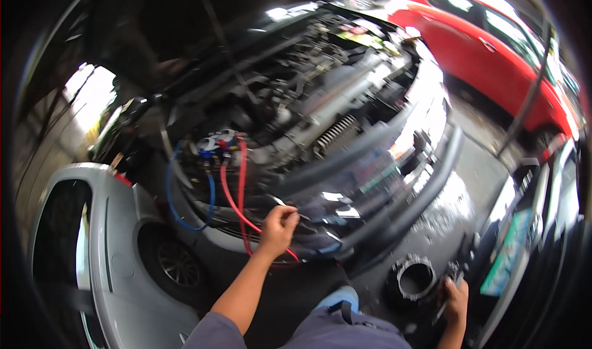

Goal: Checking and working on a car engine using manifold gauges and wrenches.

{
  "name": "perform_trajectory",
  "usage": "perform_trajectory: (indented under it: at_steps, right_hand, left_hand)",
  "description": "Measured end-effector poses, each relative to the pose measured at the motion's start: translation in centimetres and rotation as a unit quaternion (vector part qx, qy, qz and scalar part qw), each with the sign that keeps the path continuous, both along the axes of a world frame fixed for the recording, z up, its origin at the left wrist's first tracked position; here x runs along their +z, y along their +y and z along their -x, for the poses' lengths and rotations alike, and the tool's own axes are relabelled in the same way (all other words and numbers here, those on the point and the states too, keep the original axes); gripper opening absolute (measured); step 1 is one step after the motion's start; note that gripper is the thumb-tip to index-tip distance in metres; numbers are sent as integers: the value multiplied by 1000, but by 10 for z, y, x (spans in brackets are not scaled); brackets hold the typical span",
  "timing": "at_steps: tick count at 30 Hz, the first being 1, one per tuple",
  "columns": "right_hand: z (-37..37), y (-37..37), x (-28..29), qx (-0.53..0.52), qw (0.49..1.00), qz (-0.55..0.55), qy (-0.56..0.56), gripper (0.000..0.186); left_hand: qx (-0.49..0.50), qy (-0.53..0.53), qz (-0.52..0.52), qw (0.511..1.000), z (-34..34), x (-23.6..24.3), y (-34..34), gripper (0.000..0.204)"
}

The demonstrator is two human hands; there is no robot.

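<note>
My left hand [280,224] is raised before the front of a dark car [364,185] with its hood up. Its fingers are pinched together, and a small pale sliver shows at their tips, too blurred to name. Close beside it runs a red hose [230,191] from a manifold gauge set [221,144], which rests at the engine bay's left edge; a blue hose [171,195] loops down from it. Low at the right, my right hand [455,292] is closed around a dark metallic object, smeared by motion. Next to that hand is a round ring-like part [414,278] with a notched rim.
A silver car [117,256] stands close on the left. Beyond the dark car's right side is a red car [487,46]. Another vehicle [524,238] stands near my right arm. A thin prop rod [225,46] crosses the engine bay, and the bumper [425,195] juts out.
</note>
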State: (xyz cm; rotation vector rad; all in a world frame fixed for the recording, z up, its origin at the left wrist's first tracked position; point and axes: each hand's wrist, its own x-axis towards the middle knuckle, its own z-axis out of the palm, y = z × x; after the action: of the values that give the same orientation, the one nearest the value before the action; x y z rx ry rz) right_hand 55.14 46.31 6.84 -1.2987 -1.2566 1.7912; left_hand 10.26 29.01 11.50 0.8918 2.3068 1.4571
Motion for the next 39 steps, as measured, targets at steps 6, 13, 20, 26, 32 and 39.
perform_trajectory:
  at_steps: [6,13,20,26,32,39]
  right_hand:
    - [-17,55,-38,25,999,0,-46,26]
    - [-4,104,-23,120,972,-101,-177,22]
    - [40,169,-46,258,889,-304,-227,15]
    - [91,192,-29,310,826,-417,-216,10]
    - [112,196,-24,291,915,-187,-206,6]
    - [115,205,-19,385,842,-297,-232,19]
  left_hand:
    - [12,361,-52,931,59,2,73,30]
    - [43,374,50,925,82,-20,101,48]
    - [0,318,136,938,82,-17,101,51]
    - [-6,302,136,944,81,-17,102,53]
    - [-18,286,140,948,82,-11,99,54]
    - [16,309,88,947,84,-16,99,53]
